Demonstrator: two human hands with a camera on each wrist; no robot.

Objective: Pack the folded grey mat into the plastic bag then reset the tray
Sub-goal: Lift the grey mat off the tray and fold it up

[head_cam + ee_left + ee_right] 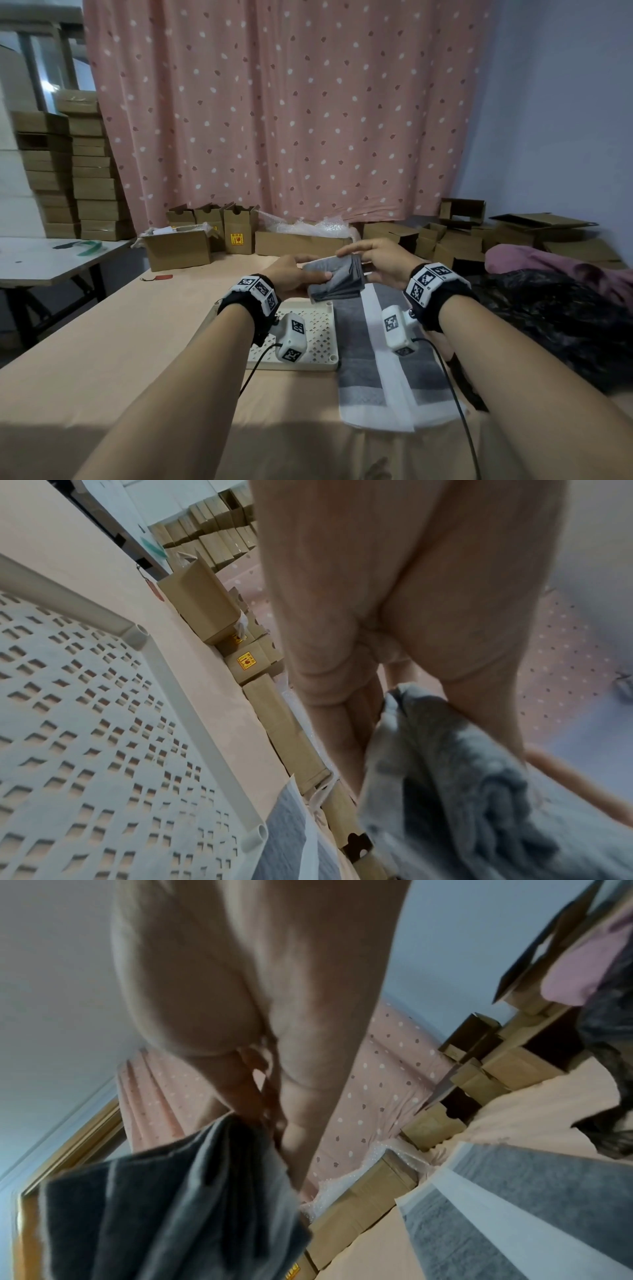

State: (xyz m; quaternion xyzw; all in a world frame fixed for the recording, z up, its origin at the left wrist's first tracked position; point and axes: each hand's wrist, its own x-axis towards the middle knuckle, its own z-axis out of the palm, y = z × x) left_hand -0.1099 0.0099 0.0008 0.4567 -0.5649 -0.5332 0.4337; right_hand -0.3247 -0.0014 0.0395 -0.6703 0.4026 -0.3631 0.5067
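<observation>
Aloft, both hands, left hand (pixel 291 274) and right hand (pixel 380 257), pinching folded grey mat (pixel 337 279) above tray (pixel 322 329).

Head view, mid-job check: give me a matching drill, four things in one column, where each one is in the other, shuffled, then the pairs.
Things:
1. folded grey mat
2. white perforated tray
3. red tag
4. black bag

Places:
A. on the table, far left of the hands
B. held in the air by the left hand and right hand
C. at the table's right edge
D. on the table under the left wrist, beside a bagged grey mat

Pairs: 1-B, 2-D, 3-A, 4-C
</observation>
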